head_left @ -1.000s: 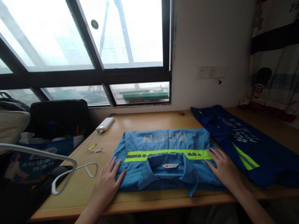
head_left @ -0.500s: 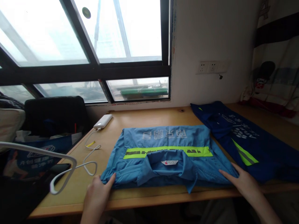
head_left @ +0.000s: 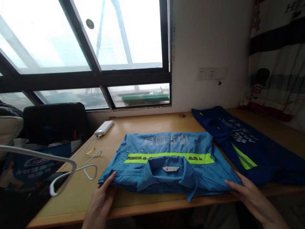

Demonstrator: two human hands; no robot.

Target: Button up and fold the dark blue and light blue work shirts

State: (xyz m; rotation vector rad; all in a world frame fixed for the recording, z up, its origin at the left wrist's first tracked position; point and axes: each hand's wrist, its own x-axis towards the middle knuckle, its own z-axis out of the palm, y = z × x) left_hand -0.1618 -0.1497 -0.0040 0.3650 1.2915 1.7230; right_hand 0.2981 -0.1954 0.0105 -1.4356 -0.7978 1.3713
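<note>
A folded light blue work shirt (head_left: pixel 166 165) with a yellow reflective stripe lies on the wooden desk (head_left: pixel 147 122), collar toward me. My left hand (head_left: pixel 101 200) rests at its near left corner, fingers stretched along the edge and slightly under the cloth. My right hand (head_left: pixel 247 195) lies at the near right corner, fingers extended against the fabric's edge. Neither hand shows a closed grip.
A dark blue shirt (head_left: pixel 243 143) with a reflective stripe lies at the right. A white power bank (head_left: pixel 103 128) with a cable sits at the back left. A white hanger (head_left: pixel 59 171) juts in from the left above a printed bag (head_left: pixel 30 165) and a black chair (head_left: pixel 54 121).
Both hands slid from the top of the shirt down to its near corners. The shirt's near corners have spread outward a little.
</note>
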